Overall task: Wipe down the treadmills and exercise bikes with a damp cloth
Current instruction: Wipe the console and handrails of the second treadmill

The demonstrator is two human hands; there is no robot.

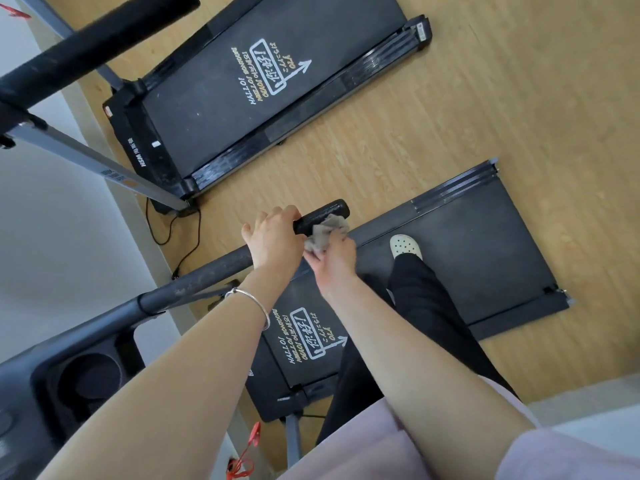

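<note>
I stand on a black treadmill belt (474, 244) with white lettering. Its dark padded handrail (207, 271) runs from the console out to a rounded end (329, 211). My left hand (273, 240) is wrapped around the handrail near that end. My right hand (334, 259) holds a crumpled grey cloth (325, 233) pressed against the rail's end, just right of my left hand. A second black treadmill (221, 95) lies beyond it on the wooden floor.
The console with a round cup holder (90, 379) sits at lower left. A red safety clip cord (247, 452) hangs below it. A black power cable (173, 230) trails by the white wall. My foot in a white clog (405, 247) rests on the belt.
</note>
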